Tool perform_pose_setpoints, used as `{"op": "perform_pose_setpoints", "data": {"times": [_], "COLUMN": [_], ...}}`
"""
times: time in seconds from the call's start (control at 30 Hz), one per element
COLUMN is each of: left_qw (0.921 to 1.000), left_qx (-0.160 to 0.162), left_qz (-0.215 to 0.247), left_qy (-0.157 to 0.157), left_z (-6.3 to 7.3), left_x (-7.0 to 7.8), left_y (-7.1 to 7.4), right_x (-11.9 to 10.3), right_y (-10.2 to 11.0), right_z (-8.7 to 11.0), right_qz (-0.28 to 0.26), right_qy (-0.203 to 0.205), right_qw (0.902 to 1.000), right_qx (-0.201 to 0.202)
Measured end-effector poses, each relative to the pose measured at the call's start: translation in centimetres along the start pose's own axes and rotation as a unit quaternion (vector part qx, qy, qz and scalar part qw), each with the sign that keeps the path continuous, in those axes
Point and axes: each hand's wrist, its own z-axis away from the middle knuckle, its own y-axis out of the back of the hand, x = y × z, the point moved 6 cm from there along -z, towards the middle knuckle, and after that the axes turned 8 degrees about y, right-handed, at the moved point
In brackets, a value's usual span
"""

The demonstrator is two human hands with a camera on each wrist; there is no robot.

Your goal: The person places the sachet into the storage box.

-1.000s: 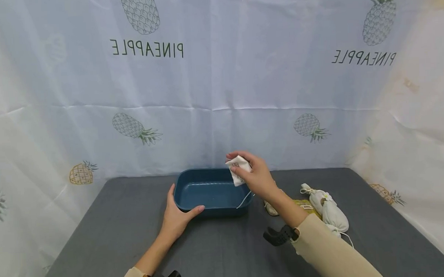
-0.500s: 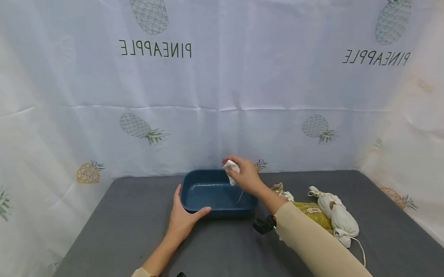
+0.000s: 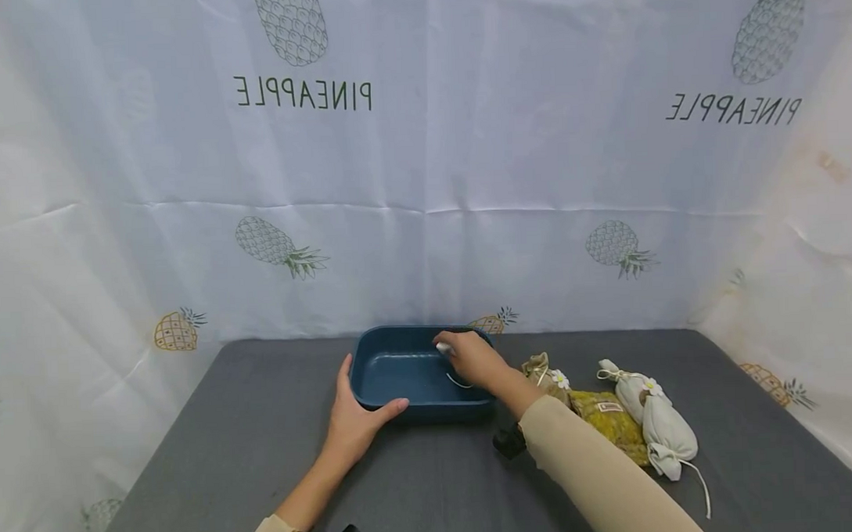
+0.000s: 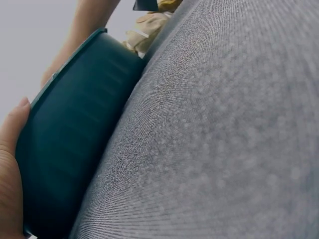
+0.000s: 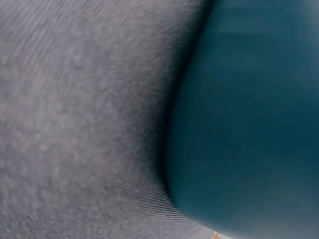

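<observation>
A dark blue plastic bin (image 3: pixel 424 412) stands at the back middle of the table in the head view. My left hand (image 3: pixel 354 425) grips its near left corner, thumb along the front rim and fingers along the left side. My right hand (image 3: pixel 475 358) reaches into the bin's right half and pinches a small white cloth pouch (image 3: pixel 444 348). Most of the pouch is hidden by the hand; a white cord (image 3: pixel 460 383) hangs from it. The left wrist view shows the left thumb (image 4: pixel 15 122) at the rim; the right wrist view shows the bin's outer wall (image 5: pixel 244 124).
Right of the bin lie a beige drawstring pouch (image 3: pixel 542 375) with a flower, a yellow-green packet (image 3: pixel 610 424) with a label, and two white drawstring pouches (image 3: pixel 667 434). A pineapple-print curtain (image 3: pixel 422 156) hangs behind the grey table (image 3: pixel 263 436).
My right hand has lowered into the bin with the white pouch, which showed its printed face earlier. The left hand keeps its hold. The view has shifted slightly, moving the scene right.
</observation>
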Motion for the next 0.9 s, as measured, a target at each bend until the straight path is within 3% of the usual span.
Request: {"op": "perform_pose_setpoints", "data": {"times": [0.17,0.33,0.63,0.9], "left_qw": [1.0,1.0,0.9999,0.9998], "left_qx": [0.0,-0.003,-0.01,-0.005], "left_qz": [-0.001,-0.002,0.0,0.013], "left_qy": [0.004,0.005,-0.01,-0.013], "left_z": [0.0,0.0,0.1,-0.1], "left_x": [0.1,0.0,-0.1,0.1], "left_y": [0.0,0.1,0.1,-0.1], "right_x": [-0.6,-0.8,-0.7,-1.0], "right_y": [-0.9,-1.4,-0.6,3.5], "right_z": [0.1,0.2,0.8,3.0], "right_qz": [0.046,0.073,0.027,-0.039], "right_qy": [0.002,0.007,0.002,0.02], "right_qw": [0.9959,0.9922,0.9965,0.9989], "right_qx": [-0.077,-0.101,-0.079,0.017]}}
